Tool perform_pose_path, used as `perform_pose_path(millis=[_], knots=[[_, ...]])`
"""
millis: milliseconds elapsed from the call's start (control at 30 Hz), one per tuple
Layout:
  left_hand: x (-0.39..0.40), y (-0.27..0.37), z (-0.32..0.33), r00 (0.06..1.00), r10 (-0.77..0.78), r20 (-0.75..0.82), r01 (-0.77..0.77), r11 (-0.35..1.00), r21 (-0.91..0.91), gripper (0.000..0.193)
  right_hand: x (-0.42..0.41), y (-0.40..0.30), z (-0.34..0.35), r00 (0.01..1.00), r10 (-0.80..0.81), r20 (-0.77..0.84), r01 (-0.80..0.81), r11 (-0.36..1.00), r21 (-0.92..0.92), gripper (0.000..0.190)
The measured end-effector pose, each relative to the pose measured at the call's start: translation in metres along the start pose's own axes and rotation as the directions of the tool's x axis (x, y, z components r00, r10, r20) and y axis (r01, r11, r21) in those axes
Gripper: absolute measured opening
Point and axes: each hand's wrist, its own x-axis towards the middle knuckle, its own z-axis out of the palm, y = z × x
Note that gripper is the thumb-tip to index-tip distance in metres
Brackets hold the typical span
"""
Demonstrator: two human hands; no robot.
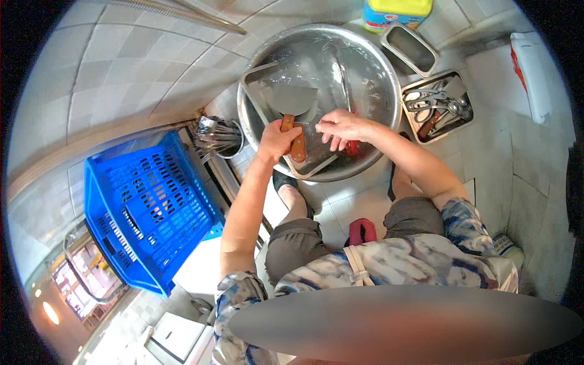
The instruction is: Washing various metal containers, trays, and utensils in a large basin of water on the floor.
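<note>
My left hand [273,140] grips two wooden-handled scrapers [298,145] at their handles, over a large round metal basin [395,82] of water. Their broad flat metal blades [294,99] point away from me. Beneath them a rectangular metal tray [256,98] leans in the basin, partly under water. My right hand [342,127] hovers over the basin, right of the scrapers, with its fingers loosely bent and apart and nothing seen in it. Below that hand lies a tool with a red handle [351,148] and a long metal part [344,82]; its kind is unclear.
Right of the basin stand a metal tray of scissors and utensils [438,106] and a small rectangular metal container [409,49]. Behind is a yellow and blue tub [397,14]. On the left are a holder of cutlery [220,138] and a blue plastic basket [150,205].
</note>
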Motion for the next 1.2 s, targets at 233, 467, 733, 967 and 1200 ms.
perform_pose_path(millis=[233, 467, 733, 967, 1200], knots=[[-0.011, -0.039, 0.042, 0.951, 0.213, -0.223, -0.248, 0.959, -0.14, 0.029, 0.02, 0.01, 0.055, 0.978, -0.189, -0.092, 0.21, 0.881, 0.423, 0.054], [-0.022, -0.039, 0.052, 0.965, 0.247, 0.086, -0.234, 0.963, -0.131, 0.038, 0.021, 0.011, 0.027, 0.89, -0.024, -0.456, 0.205, 0.914, 0.351, 0.034], [-0.014, -0.021, 0.001, 0.483, 0.761, -0.433, -0.21, 0.581, 0.786, 0.05, 0.044, 0.079, -0.072, 0.65, -0.241, -0.721, 0.024, 0.954, -0.298, 0.04], [0.07, -0.164, 0.0, 0.825, 0.216, -0.522, -0.199, 0.976, 0.089, 0.054, 0.058, 0.089, -0.062, 0.647, -0.193, -0.738, -0.28, 0.84, -0.465, 0.061], [0.047, -0.096, -0.022, 0.838, 0.368, -0.404, -0.158, 0.87, 0.467, 0.039, 0.062, 0.127, -0.055, 0.559, -0.372, -0.741, -0.156, 0.831, -0.534, 0.062]])
